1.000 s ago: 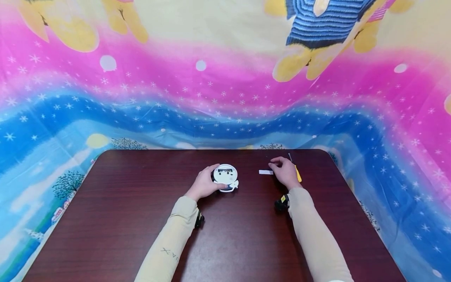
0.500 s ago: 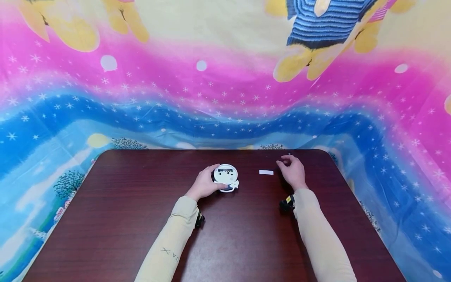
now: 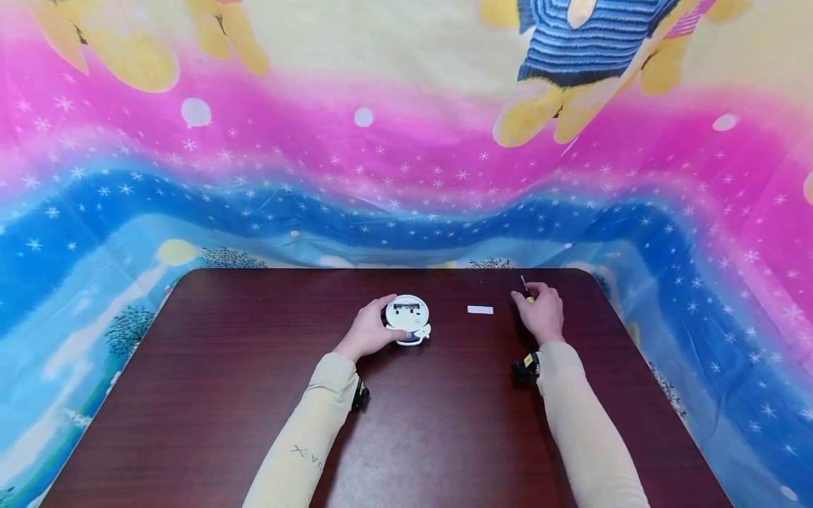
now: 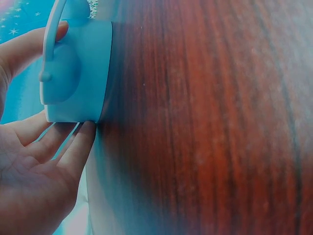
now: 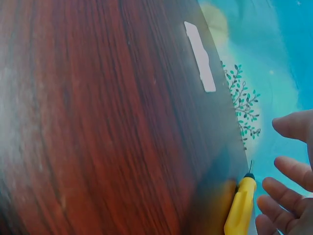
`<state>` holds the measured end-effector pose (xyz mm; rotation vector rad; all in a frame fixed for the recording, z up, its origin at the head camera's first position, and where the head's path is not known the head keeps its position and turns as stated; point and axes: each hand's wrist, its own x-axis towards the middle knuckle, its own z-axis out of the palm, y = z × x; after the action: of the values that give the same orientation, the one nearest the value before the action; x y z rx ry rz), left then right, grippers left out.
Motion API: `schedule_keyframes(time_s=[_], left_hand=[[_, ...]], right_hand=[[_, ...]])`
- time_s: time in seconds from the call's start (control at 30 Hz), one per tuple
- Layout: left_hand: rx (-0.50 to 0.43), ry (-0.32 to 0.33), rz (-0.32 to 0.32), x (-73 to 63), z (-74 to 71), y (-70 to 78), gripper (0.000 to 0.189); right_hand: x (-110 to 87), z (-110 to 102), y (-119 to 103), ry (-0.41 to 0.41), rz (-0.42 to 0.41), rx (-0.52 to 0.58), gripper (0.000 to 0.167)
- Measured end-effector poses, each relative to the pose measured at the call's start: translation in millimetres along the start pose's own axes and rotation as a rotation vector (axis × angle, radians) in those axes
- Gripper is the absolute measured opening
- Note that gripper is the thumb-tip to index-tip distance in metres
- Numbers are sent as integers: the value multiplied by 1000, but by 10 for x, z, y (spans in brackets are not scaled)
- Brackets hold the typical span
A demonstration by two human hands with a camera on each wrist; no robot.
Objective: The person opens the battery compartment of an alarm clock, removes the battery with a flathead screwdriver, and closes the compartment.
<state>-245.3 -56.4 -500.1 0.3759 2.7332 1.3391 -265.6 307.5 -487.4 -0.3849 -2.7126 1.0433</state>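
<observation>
A round white plastic device [image 3: 413, 319] is held in the left grip [image 3: 368, 331]; fetching the yellow-handled screwdriver [image 5: 240, 208] seems underway, so the loose, empty right grip [image 3: 543, 312] must be closed.

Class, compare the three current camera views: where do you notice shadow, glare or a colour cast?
Head: fairly even light, soft sheen low on the wood-grain tabletop; left wrist: blue cast over the white round device, pale glare at upper right; right wrist: dark shadow beside the yellow-handled screwdriver, hazy glare at the left edge.
</observation>
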Motion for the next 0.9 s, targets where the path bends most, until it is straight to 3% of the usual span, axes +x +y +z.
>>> schedule_keyframes(time_s=[0.43,0.9], left_hand=[[-19,1,-5,-5,-9,5,89],[-16,1,-7,-7,-6,6,88]], right_hand=[[-1,-87,166,-50,120,-116,61],[-15,-105,229,-115,196,-151,45]])
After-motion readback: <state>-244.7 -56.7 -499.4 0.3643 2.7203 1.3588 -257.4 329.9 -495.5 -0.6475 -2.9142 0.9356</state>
